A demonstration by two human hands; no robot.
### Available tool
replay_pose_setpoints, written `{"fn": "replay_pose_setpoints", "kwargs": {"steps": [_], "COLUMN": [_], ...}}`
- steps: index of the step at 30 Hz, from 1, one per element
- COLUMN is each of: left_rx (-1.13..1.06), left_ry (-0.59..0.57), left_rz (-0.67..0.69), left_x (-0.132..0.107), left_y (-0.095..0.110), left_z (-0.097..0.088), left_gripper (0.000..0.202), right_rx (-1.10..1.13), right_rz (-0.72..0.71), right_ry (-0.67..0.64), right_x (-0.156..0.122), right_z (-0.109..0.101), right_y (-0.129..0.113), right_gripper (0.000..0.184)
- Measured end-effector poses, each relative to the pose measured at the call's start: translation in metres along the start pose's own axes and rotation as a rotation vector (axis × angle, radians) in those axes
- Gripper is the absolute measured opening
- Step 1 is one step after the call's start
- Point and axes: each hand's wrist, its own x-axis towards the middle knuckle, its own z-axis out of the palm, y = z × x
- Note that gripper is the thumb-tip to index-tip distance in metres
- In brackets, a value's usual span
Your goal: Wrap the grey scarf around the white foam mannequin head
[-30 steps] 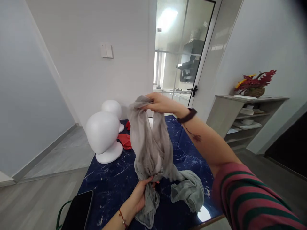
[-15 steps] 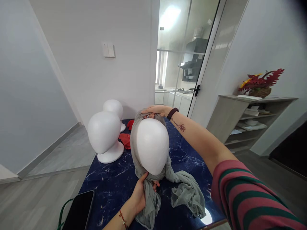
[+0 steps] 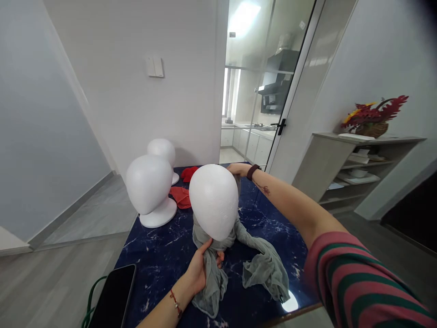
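Note:
A white mannequin head [image 3: 214, 200] stands at the middle of the table, its top and front bare. A grey-green scarf [image 3: 266, 262] wraps its neck, one end hanging in front and the other lying to the right. My left hand [image 3: 201, 269] is closed round the scarf just below the chin, thumb in front and fingertips showing on the far side. Behind the head's right side, my right hand [image 3: 237, 169] grips a gathered part of the scarf; its fingers are mostly hidden.
Two more white mannequin heads, a near one [image 3: 149, 184] and a far one [image 3: 161, 152], stand on the left of the blue marbled table [image 3: 160, 255]. Red cloths [image 3: 180, 197] lie beside them. A black phone [image 3: 114, 296] lies at the front left corner. Behind is a glass door [image 3: 252, 91].
My right hand has drawn the scarf off the top of the mannequin head, back and down behind its right side, baring the crown. My left hand keeps its hold under the chin.

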Motion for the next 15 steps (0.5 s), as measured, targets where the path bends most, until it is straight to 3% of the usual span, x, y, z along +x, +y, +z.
{"fn": "replay_pose_setpoints", "kwargs": {"steps": [5,10,15], "left_rx": [0.023,-0.025,-0.129], "left_ry": [0.0,0.006,0.04], "left_rz": [0.046,0.033,-0.052], "left_x": [-0.002,0.003,0.005], "left_y": [-0.001,-0.001,0.002], "left_z": [0.004,0.002,0.0], "left_gripper": [0.04,0.039,0.035], "right_rx": [0.154,0.552,0.832], "right_rz": [0.121,0.255,0.302], "right_ry": [-0.071,-0.326,-0.23], "right_x": [-0.051,-0.114,-0.157], "right_z": [0.026,0.073,0.128], "right_y": [0.049,0.075,0.071], "right_gripper": [0.021,0.03,0.024]}}
